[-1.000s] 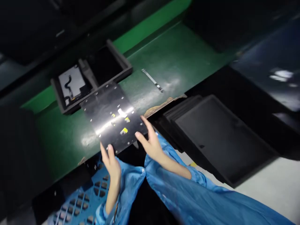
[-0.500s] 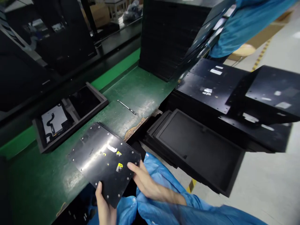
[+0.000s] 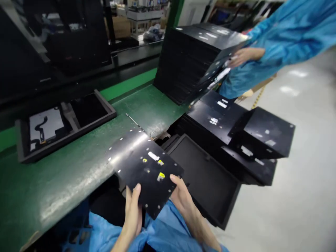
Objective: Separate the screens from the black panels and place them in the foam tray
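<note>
A flat black panel (image 3: 139, 164) with silver screws along its edges, a white label and yellow-marked spots lies across both my hands. My left hand (image 3: 133, 206) grips its near left edge, thumb on top and fingers partly hidden underneath. On the near right edge, my right hand (image 3: 183, 196) pinches it the same way. The panel is tilted, its far part over the green bench (image 3: 78, 175). Just beyond it a thin metal rod-like tool (image 3: 133, 121) lies on the bench, partly covered by the panel's edge.
A grey-rimmed tray (image 3: 70, 134) with a white part and dark ribbon cable sits at left. Stacked black trays (image 3: 207, 175) and black panels (image 3: 217, 115) stand at right. Behind the bench rises a tall black stack (image 3: 189, 63), touched by a co-worker's hand (image 3: 246, 56).
The panel and both my hands have shifted right in the view. The view has turned, and the co-worker's hand now shows at the tall stack.
</note>
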The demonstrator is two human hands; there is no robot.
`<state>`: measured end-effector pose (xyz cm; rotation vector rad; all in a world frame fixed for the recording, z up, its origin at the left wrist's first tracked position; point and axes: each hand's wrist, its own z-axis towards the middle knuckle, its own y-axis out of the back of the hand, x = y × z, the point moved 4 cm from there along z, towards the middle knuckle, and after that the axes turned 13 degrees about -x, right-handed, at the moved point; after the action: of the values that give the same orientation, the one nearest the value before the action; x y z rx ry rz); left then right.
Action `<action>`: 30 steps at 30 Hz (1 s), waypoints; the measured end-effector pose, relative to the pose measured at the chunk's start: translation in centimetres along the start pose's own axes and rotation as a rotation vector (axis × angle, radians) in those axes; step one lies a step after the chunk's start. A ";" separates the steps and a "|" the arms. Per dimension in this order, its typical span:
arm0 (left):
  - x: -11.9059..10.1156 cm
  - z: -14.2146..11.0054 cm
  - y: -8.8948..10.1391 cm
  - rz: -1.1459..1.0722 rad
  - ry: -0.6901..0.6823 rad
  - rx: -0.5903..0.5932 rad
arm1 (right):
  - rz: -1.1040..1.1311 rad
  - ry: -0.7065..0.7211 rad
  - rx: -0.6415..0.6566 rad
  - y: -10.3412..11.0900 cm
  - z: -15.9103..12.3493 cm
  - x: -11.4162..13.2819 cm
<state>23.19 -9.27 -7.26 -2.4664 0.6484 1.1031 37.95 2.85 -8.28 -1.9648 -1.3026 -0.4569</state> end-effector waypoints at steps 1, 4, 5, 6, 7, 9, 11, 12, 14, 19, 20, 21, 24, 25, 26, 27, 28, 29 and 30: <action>-0.6 0.1 -1.7 -0.062 -0.001 0.016 | 0.000 0.025 -0.040 1.2 0.5 1.1; -1.8 1.3 -6.8 -0.125 -0.003 0.150 | -0.010 0.117 -0.132 3.9 2.3 4.3; -1.9 2.0 -8.4 -0.126 -0.009 0.185 | -0.008 0.139 -0.146 4.3 2.9 5.2; -1.9 2.9 -9.8 -0.116 -0.019 0.213 | -0.005 0.154 -0.154 4.6 3.6 6.1; -1.8 3.8 -11.1 -0.092 -0.034 0.237 | -0.003 0.171 -0.157 4.7 4.3 6.9; -1.9 5.9 -13.1 0.002 -0.073 0.286 | 0.007 0.216 -0.159 4.4 5.7 8.4; -2.6 7.7 -14.2 0.126 -0.128 0.379 | 0.030 0.263 -0.165 3.6 7.3 9.8; -3.2 8.5 -14.2 0.188 -0.168 0.441 | 0.046 0.275 -0.172 3.0 8.3 10.5; -4.6 9.6 -13.5 0.288 -0.271 0.541 | 0.068 0.265 -0.179 1.7 10.5 11.9; -5.0 10.1 -9.0 0.363 -0.379 0.472 | 0.059 0.236 -0.121 -3.3 16.4 15.0; -4.0 9.7 -8.1 0.358 -0.360 0.455 | 0.071 0.234 -0.111 -4.4 17.1 15.2; -2.6 9.2 -7.2 0.349 -0.334 0.447 | 0.089 0.234 -0.105 -5.3 17.6 15.2; 3.0 7.4 -4.5 0.354 -0.221 0.465 | 0.136 0.257 -0.084 -7.5 17.7 13.8; 5.1 6.8 -3.5 0.376 -0.171 0.474 | 0.131 0.283 -0.070 -8.1 17.6 13.1; 7.0 6.3 -2.7 0.395 -0.117 0.493 | 0.116 0.315 -0.059 -8.7 17.5 12.5; 8.5 6.0 -1.9 0.393 -0.103 0.503 | 0.095 0.348 -0.061 -9.3 17.6 12.0; 9.5 5.8 -1.3 0.386 -0.112 0.511 | 0.074 0.376 -0.079 -9.8 17.9 11.7; 10.1 5.8 -0.8 0.377 -0.123 0.518 | 0.052 0.403 -0.106 -10.5 18.4 11.7; 10.4 5.9 -0.5 0.366 -0.138 0.520 | 0.023 0.435 -0.128 -11.3 19.1 12.0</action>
<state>26.00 -8.65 -18.87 -1.8578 1.2025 1.0491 31.08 27.06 -9.31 -1.8435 -0.9910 -0.9180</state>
